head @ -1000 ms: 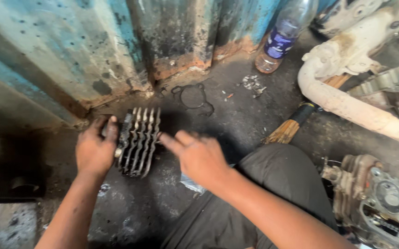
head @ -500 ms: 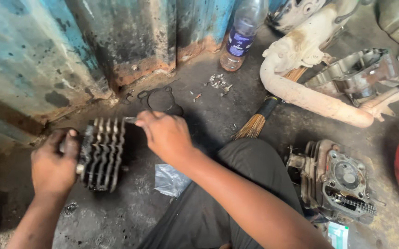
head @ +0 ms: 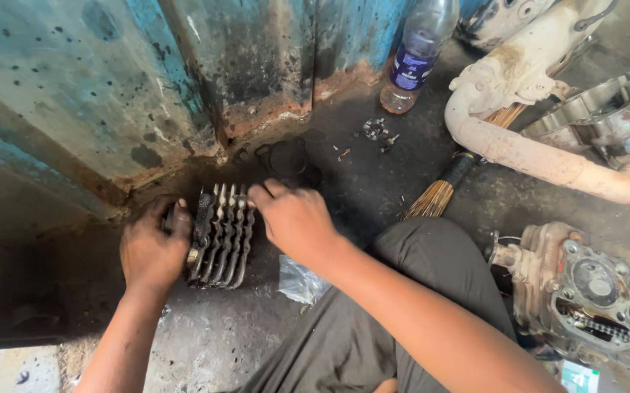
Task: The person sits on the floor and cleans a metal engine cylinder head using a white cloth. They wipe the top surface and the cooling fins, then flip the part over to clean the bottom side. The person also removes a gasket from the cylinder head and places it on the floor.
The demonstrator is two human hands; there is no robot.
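Finned engine cylinder (head: 220, 234) sits on the grimy concrete floor (head: 373, 182) hard by the foot of the rusted blue metal door (head: 147, 87), and both hands are on it. The left hand (head: 153, 251) grips its left edge, fingers curled over the outer fin; the right hand (head: 294, 218) lies on the right side, fingers bent onto the top of the fins, pressing more than clutching.

Risks from here, as a judgement: those fins look thin and oily, so a slip of either grip could drop the cylinder onto the hard floor and chip a fin, or nick a finger between the blades. Grit on this floor could also get into the bore if the cylinder is tipped face down. The black gasket ring (head: 286, 156) lies just behind it and could be crushed or scuffed if the cylinder slides back.

Against half a second ago: the right hand has come off the top corner and settled across the fins, the left hand has closed in tighter, and the view has swung so the plastic bottle (head: 415, 58) and the cylinder head (head: 584, 291) sit differently.
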